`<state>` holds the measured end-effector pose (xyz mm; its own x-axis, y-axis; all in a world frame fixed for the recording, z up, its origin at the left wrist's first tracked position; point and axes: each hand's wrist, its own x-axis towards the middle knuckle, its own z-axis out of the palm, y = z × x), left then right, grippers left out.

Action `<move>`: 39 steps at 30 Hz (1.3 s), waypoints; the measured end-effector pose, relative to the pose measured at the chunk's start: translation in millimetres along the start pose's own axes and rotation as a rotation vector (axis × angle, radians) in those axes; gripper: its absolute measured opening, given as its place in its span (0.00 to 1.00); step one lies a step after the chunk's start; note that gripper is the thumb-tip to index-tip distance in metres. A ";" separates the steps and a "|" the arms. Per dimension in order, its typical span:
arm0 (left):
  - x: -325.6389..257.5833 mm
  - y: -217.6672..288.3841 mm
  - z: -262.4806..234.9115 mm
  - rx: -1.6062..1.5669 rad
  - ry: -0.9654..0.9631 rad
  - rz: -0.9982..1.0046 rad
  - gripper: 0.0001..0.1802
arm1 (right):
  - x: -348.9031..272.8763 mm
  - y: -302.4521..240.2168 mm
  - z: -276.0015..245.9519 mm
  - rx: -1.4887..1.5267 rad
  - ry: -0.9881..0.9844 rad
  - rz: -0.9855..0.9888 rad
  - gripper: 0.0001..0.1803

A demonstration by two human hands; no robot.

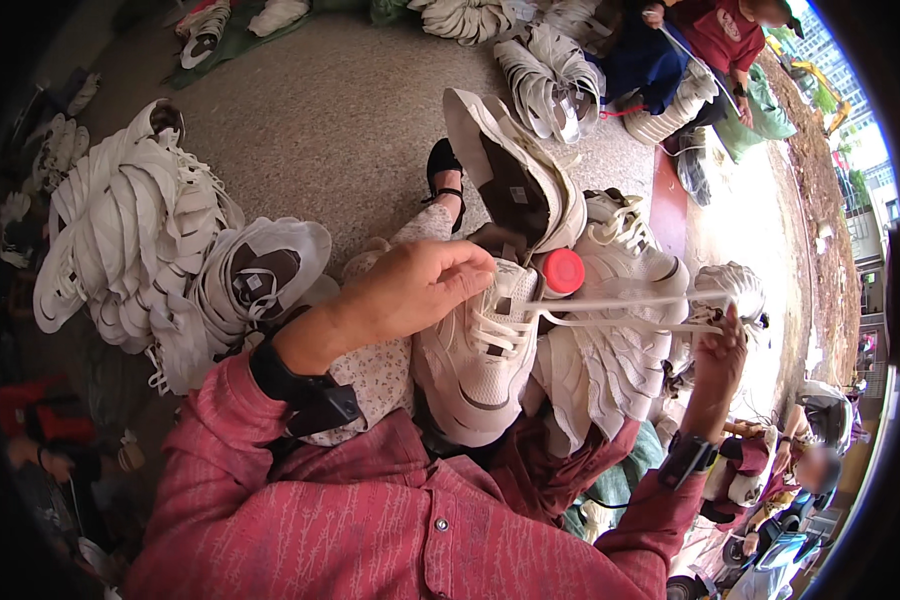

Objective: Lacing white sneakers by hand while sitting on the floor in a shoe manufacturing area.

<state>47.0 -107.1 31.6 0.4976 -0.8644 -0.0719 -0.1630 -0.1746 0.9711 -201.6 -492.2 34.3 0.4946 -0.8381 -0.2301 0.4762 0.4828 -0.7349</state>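
A white sneaker [475,375] with mesh panels rests in my lap, toe toward me. White shoelaces [610,303] stretch from its eyelets to the right, one strand blurred. At their far end, my right hand [722,350] is closed on the laces, arm held out to the side. My left hand [410,285] reaches over the sneaker's upper end, fingers bent and pressed together by the tongue; what they pinch, if anything, is hidden. A red cap [562,271] sits just right of the tongue. Beyond it, a white shoe upper [520,180] shows its dark lining.
Stacked white shoe uppers [135,230] lie at my left, beside another bundle [265,270]. More uppers [610,350] and a laced shoe [625,235] crowd my right leg. Another person in a red shirt [715,30] sits at the far right; others are at the lower right.
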 end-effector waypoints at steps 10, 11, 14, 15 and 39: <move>31.8 -31.7 2.7 0.233 -0.004 0.281 0.16 | -15.5 36.0 -52.9 0.040 0.072 0.131 0.20; 31.8 -32.9 2.6 0.234 -0.009 0.280 0.16 | -32.9 54.3 -28.2 -0.206 0.009 0.040 0.24; 34.8 -37.4 -1.1 0.249 -0.021 0.197 0.19 | -75.2 85.1 42.2 -0.359 -0.234 0.309 0.22; 36.1 -38.3 -1.3 0.227 -0.024 0.192 0.19 | -86.7 94.5 60.2 -0.398 -0.308 0.373 0.22; 63.4 -35.3 -0.9 0.569 -0.208 0.007 0.35 | -140.8 174.8 114.9 -1.486 -0.843 -0.784 0.05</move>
<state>85.1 -155.3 -7.0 0.3270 -0.9306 -0.1647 -0.6242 -0.3435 0.7017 -104.4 -260.6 11.6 0.9071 -0.1789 0.3811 0.0350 -0.8700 -0.4918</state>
